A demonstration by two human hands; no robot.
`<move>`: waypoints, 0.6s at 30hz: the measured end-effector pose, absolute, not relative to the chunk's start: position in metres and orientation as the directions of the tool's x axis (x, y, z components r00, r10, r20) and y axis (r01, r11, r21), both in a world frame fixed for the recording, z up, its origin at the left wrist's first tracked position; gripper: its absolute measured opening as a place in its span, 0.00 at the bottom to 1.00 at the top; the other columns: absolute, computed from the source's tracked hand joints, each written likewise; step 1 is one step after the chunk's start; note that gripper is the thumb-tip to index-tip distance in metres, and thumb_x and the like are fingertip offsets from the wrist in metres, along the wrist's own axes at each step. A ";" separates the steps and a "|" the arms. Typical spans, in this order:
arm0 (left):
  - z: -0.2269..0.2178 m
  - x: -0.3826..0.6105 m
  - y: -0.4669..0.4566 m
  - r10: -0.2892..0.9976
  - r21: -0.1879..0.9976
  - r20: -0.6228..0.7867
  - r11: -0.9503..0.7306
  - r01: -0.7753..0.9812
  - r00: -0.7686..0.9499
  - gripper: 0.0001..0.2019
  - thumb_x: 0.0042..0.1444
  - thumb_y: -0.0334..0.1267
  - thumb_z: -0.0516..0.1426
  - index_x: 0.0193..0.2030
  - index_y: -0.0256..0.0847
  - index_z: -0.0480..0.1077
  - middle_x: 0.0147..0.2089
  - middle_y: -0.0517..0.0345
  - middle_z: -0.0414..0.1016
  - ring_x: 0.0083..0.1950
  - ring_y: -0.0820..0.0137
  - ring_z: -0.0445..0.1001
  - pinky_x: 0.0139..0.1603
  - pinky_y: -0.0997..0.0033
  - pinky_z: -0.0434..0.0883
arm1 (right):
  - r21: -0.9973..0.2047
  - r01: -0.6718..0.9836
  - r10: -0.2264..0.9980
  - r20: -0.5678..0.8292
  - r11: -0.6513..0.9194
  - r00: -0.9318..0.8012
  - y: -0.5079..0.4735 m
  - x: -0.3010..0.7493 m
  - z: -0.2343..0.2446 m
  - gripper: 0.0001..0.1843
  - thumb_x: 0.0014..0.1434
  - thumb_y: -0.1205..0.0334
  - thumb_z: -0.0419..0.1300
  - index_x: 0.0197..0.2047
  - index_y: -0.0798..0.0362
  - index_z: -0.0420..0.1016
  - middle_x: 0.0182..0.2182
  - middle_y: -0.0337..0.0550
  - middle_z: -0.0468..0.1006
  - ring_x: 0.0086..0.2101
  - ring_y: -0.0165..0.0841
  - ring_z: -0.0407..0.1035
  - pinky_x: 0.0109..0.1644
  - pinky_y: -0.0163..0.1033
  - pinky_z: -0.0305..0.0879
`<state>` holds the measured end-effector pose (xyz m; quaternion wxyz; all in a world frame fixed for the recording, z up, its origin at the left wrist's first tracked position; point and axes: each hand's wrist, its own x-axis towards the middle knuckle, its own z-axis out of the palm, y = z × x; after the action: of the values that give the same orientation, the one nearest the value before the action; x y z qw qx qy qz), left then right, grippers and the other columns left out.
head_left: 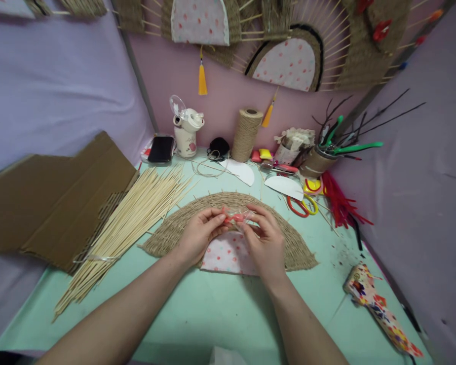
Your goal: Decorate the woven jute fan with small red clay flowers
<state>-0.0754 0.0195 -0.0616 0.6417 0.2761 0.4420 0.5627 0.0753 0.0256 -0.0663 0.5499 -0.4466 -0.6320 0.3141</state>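
Observation:
Both hands meet over the woven twine fan (pixel 197 215), a half-round piece lying flat on the table. Between my fingertips is a small clear plastic packet with a pinkish-red lump (pixel 237 217), perhaps modelling clay. My left hand (pixel 202 230) pinches its left end, where more of the red shows by the fingertips. My right hand (pixel 265 238) grips the crinkled plastic at the right end, fingers bent. Below the packet, the fan's inner half-circle of white fabric with red dots (pixel 228 256) is partly covered by my right hand.
Left lie bundled thin sticks (pixel 125 218) and cardboard (pixel 57 197). Behind stand a twine spool (pixel 247 134), a white mug-like container (pixel 186 137) and a pot of pliers and twigs (pixel 319 159). Scissors (pixel 302 205) and a flower-patterned glue gun (pixel 380 309) are at right.

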 end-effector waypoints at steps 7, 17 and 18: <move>-0.061 -0.077 0.019 0.959 0.837 -0.276 0.206 -0.507 -0.066 0.13 0.42 0.39 0.70 0.32 0.36 0.76 0.31 0.59 0.78 0.31 0.78 0.74 0.34 0.80 0.73 | -0.941 0.190 0.955 0.293 0.280 0.040 0.029 0.078 -0.064 0.05 0.56 0.58 0.64 0.34 0.50 0.79 0.47 0.49 0.76 0.49 0.39 0.72 0.41 0.41 0.76; -0.059 -0.079 0.021 0.945 0.848 -0.301 0.207 -0.487 -0.123 0.14 0.39 0.39 0.71 0.32 0.36 0.77 0.29 0.59 0.76 0.29 0.78 0.72 0.32 0.79 0.72 | -0.993 -0.114 0.997 0.013 0.021 0.071 0.033 0.078 -0.066 0.12 0.52 0.52 0.67 0.34 0.52 0.80 0.49 0.48 0.76 0.49 0.41 0.72 0.44 0.43 0.76; -0.059 -0.079 0.021 0.944 0.851 -0.302 0.206 -0.483 -0.130 0.15 0.38 0.39 0.71 0.32 0.35 0.78 0.29 0.59 0.76 0.29 0.78 0.72 0.32 0.80 0.72 | -0.989 -0.147 0.997 -0.006 0.005 0.072 0.033 0.078 -0.065 0.12 0.51 0.52 0.68 0.34 0.52 0.80 0.49 0.48 0.76 0.49 0.41 0.72 0.43 0.42 0.76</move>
<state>-0.0795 0.0211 -0.0592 0.6133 0.2424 0.4762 0.5817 0.0778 0.0328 -0.0648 0.5533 -0.4797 -0.4431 0.5171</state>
